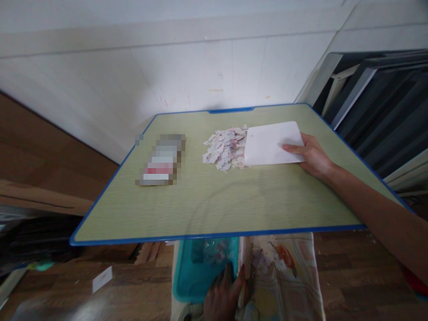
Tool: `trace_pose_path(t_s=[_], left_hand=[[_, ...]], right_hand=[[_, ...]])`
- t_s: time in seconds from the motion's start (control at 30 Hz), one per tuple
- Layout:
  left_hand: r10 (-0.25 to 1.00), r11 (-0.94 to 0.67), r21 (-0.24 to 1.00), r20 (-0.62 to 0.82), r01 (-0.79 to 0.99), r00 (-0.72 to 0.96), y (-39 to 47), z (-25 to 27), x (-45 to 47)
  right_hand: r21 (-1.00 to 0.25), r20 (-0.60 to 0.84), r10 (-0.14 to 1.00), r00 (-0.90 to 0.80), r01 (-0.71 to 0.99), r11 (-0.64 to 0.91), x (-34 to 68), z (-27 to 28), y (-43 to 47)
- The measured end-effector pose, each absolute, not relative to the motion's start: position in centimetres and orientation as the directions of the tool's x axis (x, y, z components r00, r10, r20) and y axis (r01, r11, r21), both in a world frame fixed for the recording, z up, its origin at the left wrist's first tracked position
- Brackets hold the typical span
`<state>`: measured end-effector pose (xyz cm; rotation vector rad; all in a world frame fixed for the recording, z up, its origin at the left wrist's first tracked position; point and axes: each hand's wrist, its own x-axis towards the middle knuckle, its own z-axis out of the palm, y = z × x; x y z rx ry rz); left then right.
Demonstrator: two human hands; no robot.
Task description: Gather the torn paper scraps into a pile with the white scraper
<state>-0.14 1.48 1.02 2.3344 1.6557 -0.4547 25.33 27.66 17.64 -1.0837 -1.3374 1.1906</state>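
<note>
My right hand (pixel 312 154) is closed on a blank white card (pixel 274 142), thumb on top and fingers underneath. The card's left edge touches a heap of torn paper scraps (pixel 225 149) on the table and covers part of the heap's right side. Below the table's front edge, in dim light, my left hand (pixel 222 292) is at the right rim of a teal plastic tray (pixel 190 287). Its fingers reach over the rim and the thumb lies outside, gripping it. More scraps (pixel 217 252) lie inside the tray.
A pixelated flat item (pixel 160 162) lies left on the blue-edged table (pixel 160 214). A patterned cloth (pixel 284 290) with scattered scraps is under the table's front. A paper piece (pixel 102 279) lies on the wood floor. Dark panels (pixel 384 98) lean at right.
</note>
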Motion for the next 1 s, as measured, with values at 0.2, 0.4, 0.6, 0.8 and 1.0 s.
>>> trace_pose_path(t_s=[0.2, 0.4, 0.6, 0.8, 1.0], left_hand=[[0.896, -0.315, -0.018, -0.334, 0.949, 0.291, 1.3, 0.4, -0.2], [0.889, -0.336, 0.009, -0.327, 0.942, 0.321, 1.3, 1.0, -0.2], [0.883, -0.317, 0.006, -0.363, 0.948, 0.298, 1.5, 1.0, 0.0], [0.851, -0.301, 0.012, -0.448, 0.953, 0.274, 1.7, 1.7, 0.2], [0.859, -0.307, 0.005, -0.430, 0.952, 0.279, 1.6, 1.7, 0.2]], right_hand=[[-0.992, 0.104, 0.990, -0.093, 0.066, 0.110, 25.4, 17.5, 27.7], [-0.992, 0.113, 0.992, -0.060, 0.052, 0.117, 25.5, 17.6, 27.7], [-0.995, 0.093, 0.989, -0.113, 0.032, 0.097, 25.5, 17.8, 27.5], [-0.994, 0.054, 0.987, -0.150, 0.083, 0.066, 25.3, 17.9, 27.2], [-0.995, 0.073, 0.985, -0.156, 0.053, 0.082, 25.3, 18.1, 27.0]])
